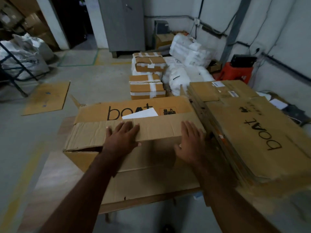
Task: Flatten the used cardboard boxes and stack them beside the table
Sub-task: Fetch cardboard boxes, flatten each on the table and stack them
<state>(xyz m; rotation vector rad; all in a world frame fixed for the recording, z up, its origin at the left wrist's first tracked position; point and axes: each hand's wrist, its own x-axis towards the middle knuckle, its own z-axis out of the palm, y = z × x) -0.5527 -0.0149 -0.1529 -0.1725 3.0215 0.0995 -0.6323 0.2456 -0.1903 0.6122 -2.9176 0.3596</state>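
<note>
Nearest, two bare forearms reach forward over the near edge of the counter point(50, 167). A cardboard box point(151, 174) lies on the counter, partly collapsed, with one long flap point(94, 133) folded across its top. The left hand point(122, 137) lies palm down on that flap, its grip spread, fingers straight and pressing the cardboard. The right hand point(191, 142) lies flat at the flap's right end, fingers straight and together, thumb out to the left. Beyond the flap the box's far panel shows the print "boat", and a white sheet point(141, 113) sticks up between flap and panel.

Just right of the box, touching it, a stack point(252, 137) of flattened boxes rests on the counter; its top sheet also reads "boat", turned sideways.

On the floor to the far left lies a flat cardboard sheet point(47, 98). Beyond the counter stand taped parcels point(146, 86), with white bags point(188, 52) behind and to their right, and an orange stool point(237, 72) at the right wall. A grey cabinet point(122, 24) stands against the far wall.
</note>
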